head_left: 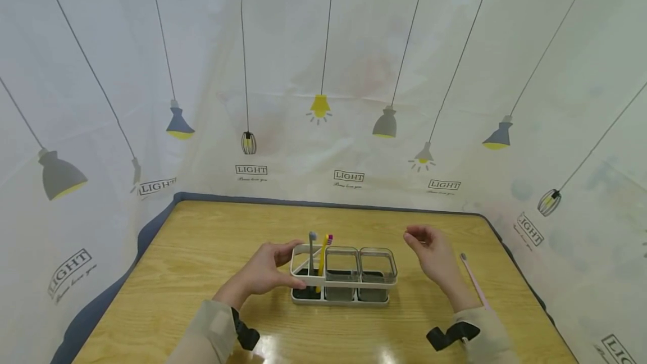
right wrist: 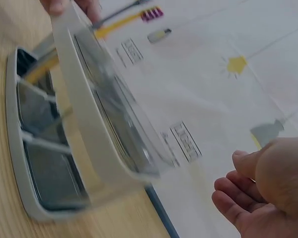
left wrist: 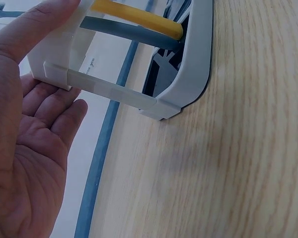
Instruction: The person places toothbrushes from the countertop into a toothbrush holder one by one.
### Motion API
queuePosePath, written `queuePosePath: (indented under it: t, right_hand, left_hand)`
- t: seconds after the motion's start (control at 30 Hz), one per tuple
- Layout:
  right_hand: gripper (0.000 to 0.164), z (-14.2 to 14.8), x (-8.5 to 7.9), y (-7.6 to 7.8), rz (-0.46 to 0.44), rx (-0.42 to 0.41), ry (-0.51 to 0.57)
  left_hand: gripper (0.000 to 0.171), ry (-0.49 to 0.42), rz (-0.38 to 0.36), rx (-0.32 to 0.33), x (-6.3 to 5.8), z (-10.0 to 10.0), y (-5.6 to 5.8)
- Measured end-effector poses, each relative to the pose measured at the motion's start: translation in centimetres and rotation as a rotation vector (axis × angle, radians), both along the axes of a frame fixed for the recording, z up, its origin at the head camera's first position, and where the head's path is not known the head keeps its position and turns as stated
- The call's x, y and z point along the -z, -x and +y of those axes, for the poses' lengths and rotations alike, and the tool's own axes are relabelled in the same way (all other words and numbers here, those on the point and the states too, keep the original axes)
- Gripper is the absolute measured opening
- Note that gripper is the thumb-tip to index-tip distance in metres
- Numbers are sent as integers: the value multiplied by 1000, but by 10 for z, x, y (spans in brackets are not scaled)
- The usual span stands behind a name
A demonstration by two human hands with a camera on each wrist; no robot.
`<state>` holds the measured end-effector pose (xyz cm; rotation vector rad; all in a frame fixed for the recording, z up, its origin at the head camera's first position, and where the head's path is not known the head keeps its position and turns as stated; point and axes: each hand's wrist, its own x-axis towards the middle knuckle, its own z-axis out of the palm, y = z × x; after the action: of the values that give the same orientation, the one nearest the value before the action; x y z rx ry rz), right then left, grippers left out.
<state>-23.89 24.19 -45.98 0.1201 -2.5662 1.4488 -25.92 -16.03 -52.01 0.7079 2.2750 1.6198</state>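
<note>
A white toothbrush holder [head_left: 354,285] stands on the table, with a grey toothbrush [head_left: 311,254] and a yellow toothbrush [head_left: 322,260] upright in its left compartment. Two clear square cups, a middle one [head_left: 342,294] and a right one [head_left: 374,295], fill its other places. My left hand [head_left: 265,268] grips the holder's left end by the upper rim, thumb in front and fingers behind, as the left wrist view also shows. To the right of the holder, my right hand [head_left: 432,254] is raised with its fingers loosely bent and nothing in them.
A pink toothbrush [head_left: 475,281] lies on the wooden table [head_left: 212,235], to the right of my right hand. White sheeting [head_left: 288,44] printed with lamps encloses the table at the back and sides. Black straps [head_left: 452,335] sit on both wrists.
</note>
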Motion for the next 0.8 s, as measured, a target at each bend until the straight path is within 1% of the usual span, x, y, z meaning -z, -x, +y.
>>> queuePosePath:
  t: [0.23,0.33,0.6,0.8]
  right_hand:
    - [36,51,4,2,0,72,-132]
    - [38,68,8,0,-25,96,-164]
    - [42,112,30,2,-87,152,-231]
    - [44,135,44,0,-124,193,-271]
  left_hand:
    - [99,12,17,0,-2,1,-1]
    - [99,10,15,-2,-2,0,-1]
    - [98,22,23,0,-1,0,-1]
    - [97,18,18,3,-1,1,-1]
